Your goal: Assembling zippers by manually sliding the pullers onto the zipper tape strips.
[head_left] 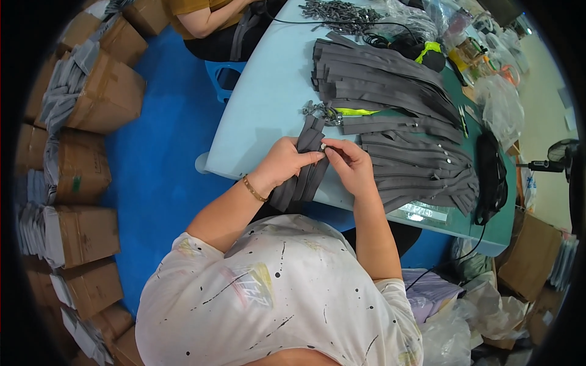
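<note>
At the near edge of the table, my left hand (pixel 284 162) is closed around dark grey zipper strips (pixel 311 127), whose lower ends hang over the edge toward my lap. My right hand (pixel 350 163) meets it from the right, thumb and index finger pinching a small shiny zipper slider (pixel 323 147) against the tape. Just beyond my hands lies a small heap of metal sliders (pixel 321 112), beside a bright yellow-green strip (pixel 356 111). To the right, a bundle of grey zippers (pixel 421 171) is spread out, and a larger stack of them (pixel 381 73) lies farther back.
A second slider pile (pixel 342 15) lies at the table's (pixel 259 91) far end. Clear plastic bags (pixel 500 104) and a black pouch (pixel 490 177) line the right side. Cardboard boxes (pixel 107 91) stand along the left. Another person (pixel 207 21) sits at the far left on a blue stool (pixel 223 78).
</note>
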Available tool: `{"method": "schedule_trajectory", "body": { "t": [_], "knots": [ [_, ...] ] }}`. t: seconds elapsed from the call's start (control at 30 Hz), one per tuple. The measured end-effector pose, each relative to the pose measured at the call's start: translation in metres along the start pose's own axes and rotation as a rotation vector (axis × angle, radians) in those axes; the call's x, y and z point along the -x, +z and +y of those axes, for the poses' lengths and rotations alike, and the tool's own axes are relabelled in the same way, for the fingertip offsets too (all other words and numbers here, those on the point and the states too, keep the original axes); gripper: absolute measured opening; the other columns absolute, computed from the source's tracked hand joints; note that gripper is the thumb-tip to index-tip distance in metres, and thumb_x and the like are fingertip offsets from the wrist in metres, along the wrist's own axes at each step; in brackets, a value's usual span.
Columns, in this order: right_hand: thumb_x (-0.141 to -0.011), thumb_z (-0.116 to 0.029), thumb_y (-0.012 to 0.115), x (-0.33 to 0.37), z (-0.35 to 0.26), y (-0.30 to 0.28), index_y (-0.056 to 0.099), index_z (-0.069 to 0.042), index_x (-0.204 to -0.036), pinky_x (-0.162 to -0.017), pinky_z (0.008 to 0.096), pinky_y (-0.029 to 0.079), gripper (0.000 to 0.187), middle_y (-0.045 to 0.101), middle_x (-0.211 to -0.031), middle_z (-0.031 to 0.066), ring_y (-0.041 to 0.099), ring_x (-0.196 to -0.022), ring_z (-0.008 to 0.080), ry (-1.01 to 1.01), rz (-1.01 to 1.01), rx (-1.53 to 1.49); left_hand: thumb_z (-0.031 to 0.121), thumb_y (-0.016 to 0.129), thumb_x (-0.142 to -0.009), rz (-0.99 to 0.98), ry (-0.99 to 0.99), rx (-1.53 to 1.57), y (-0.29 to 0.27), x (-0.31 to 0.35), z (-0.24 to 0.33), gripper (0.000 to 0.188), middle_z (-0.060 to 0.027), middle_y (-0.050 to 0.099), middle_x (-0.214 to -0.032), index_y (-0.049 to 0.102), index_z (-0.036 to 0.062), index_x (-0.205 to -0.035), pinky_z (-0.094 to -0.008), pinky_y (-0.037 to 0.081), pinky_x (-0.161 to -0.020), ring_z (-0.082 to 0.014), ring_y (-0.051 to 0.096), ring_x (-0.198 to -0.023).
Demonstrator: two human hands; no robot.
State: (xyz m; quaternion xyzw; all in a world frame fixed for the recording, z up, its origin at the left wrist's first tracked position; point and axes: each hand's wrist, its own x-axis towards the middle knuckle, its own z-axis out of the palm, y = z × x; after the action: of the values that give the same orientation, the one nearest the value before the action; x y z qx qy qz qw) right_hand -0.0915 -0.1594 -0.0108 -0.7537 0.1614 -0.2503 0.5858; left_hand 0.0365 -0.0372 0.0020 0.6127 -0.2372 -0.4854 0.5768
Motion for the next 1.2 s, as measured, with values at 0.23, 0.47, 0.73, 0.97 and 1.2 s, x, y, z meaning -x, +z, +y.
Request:
{"method": "schedule_trajectory", "body": {
  "t": [0.23,0.47,0.73,0.97,1.2],
  "knots": [
    [-0.078,-0.007,0.068,-0.002,0.009,0.0,0.066,-0.002,-0.093,-0.061,0.0202,0.043,0.016,0.058,-0.078,0.0011,0.054,-0.069,0.0069,0.106,0.026,-0.11,0.018,0.067,-0.079,0.037,0.023,-0.141,0.002,0.003,0.004,0.02,-0.0008,0.06,-0.068,0.065,-0.0009,-0.085,-0.0203,0.039,-0.044,-0.0058,0.051,-0.053],
    [-0.076,-0.008,0.069,-0.003,0.004,0.0,0.065,-0.003,-0.09,-0.059,0.0205,0.041,0.015,0.055,-0.077,0.0007,0.05,-0.064,0.0071,0.13,0.01,-0.027,0.02,0.066,-0.08,0.041,0.064,-0.143,0.003,0.006,0.0,0.022,-0.0009,0.061,-0.069,0.065,-0.0003,-0.088,-0.0206,0.04,-0.044,-0.0055,0.051,-0.054],
    [-0.076,-0.008,0.069,0.001,-0.013,0.0,0.065,-0.002,-0.088,-0.058,0.0204,0.04,0.014,0.056,-0.077,-0.0004,0.05,-0.064,0.0063,0.058,0.05,0.074,0.022,0.067,-0.08,-0.011,0.03,-0.227,0.0,0.006,0.005,0.023,0.0013,0.06,-0.07,0.065,0.0017,-0.091,-0.0204,0.039,-0.044,-0.0044,0.05,-0.055],
    [-0.076,-0.002,0.069,0.008,-0.025,-0.017,0.066,-0.003,-0.088,-0.055,0.0175,0.036,0.012,0.052,-0.083,-0.0009,0.044,-0.063,0.0034,-0.055,0.118,-0.218,0.018,0.07,-0.078,-0.06,0.12,-0.198,0.021,0.011,0.035,0.021,0.0005,0.062,-0.075,0.065,0.0007,-0.089,-0.0202,0.042,-0.048,-0.0045,0.052,-0.06],
    [-0.077,-0.004,0.068,0.035,-0.048,-0.089,0.063,-0.004,-0.077,-0.062,0.0186,0.036,0.004,0.051,-0.077,-0.0023,0.047,-0.067,0.0054,-0.019,0.57,-0.32,0.028,0.069,-0.076,-0.363,0.369,-0.521,0.076,-0.023,0.059,0.031,-0.0113,0.06,-0.067,0.065,0.0001,-0.087,-0.028,0.044,-0.061,-0.0144,0.055,-0.061]
  ]
}}
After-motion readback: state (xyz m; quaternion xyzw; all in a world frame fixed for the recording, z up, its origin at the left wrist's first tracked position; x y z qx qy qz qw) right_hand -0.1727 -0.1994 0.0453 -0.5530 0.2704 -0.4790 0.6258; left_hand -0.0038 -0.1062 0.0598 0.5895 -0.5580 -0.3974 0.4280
